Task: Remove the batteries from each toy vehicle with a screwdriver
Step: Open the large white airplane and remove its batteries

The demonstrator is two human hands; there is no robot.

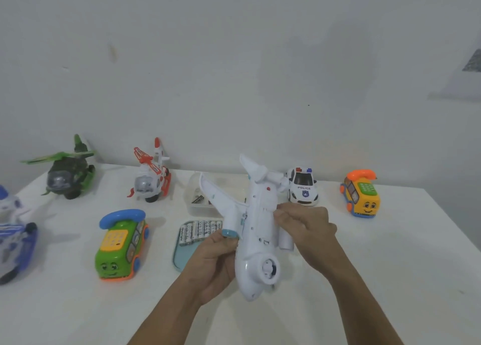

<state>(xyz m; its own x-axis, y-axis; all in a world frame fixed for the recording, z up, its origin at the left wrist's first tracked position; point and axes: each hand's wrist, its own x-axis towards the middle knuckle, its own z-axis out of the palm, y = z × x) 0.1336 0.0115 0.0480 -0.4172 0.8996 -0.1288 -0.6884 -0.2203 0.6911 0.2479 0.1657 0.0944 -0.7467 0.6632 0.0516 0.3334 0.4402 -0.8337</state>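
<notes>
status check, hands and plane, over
Left hand grips white toy plane, underside showing. Right hand curled at its fuselage, hold unclear. Teal tray behind, nothing blocking.

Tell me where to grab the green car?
Probably the green car by its body, from above, fingers down both long sides between the wheels. It stands upright with bare table either side. The blue handset on top may lift off, so skip it.
</notes>
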